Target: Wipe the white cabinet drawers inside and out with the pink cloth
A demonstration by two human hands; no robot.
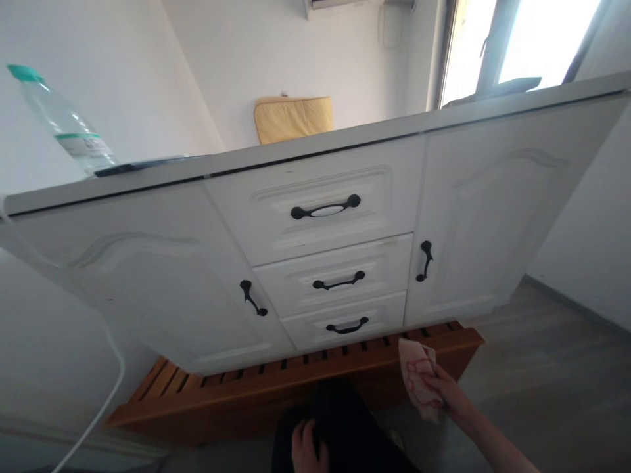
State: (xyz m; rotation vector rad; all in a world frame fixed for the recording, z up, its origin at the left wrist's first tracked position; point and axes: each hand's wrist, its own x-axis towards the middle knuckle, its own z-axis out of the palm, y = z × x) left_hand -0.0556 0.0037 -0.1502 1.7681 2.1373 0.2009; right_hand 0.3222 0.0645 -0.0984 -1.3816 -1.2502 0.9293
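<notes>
My right hand grips a pale pink cloth with a red pattern, pinched between thumb and fingers. The cloth hangs in front of the right end of a low brown slatted wooden bench. At the bottom edge, my left hand rests on my dark-clothed leg, its fingers a little apart and nothing seen in it. Facing me is a white cabinet with a top drawer, more drawers below, and a door on either side. Its handles are black.
A clear plastic bottle with a green cap stands on the cabinet top at left, beside a flat dark object. Behind are a yellow padded panel and a window. A white cable hangs at left. Grey floor lies right.
</notes>
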